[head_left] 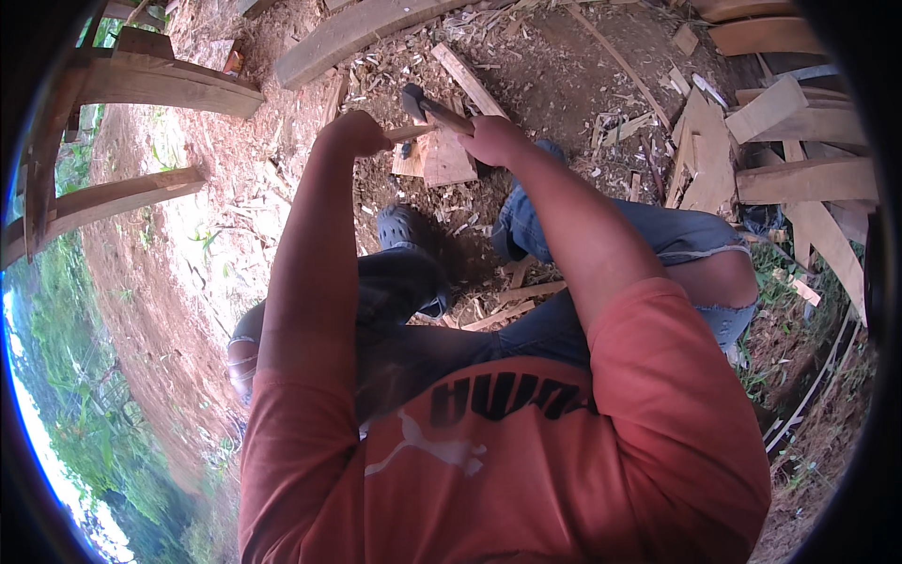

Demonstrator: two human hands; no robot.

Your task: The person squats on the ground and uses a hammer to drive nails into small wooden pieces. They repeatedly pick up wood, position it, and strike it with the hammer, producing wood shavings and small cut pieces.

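My right hand (496,141) is closed round the wooden handle of a hatchet (449,117), whose dark head (412,101) points away to the upper left. My left hand (355,134) grips a short, pale wooden stick (407,133) that sticks out to the right, toward the hatchet. Beneath both lies a flat wooden block (449,160) on the ground, between and ahead of my feet. The hatchet head is above the stick; whether the two touch I cannot tell. A small dark thing (406,148) sits by the block's left side, too small to name.
Wood chips (601,122) litter the dirt around the block. A narrow board (470,80) lies just beyond it, and a long curved beam (366,38) farther off. Planks (799,179) are piled at the right, with more timbers (169,85) at the left. My shoe (397,226) is near the block.
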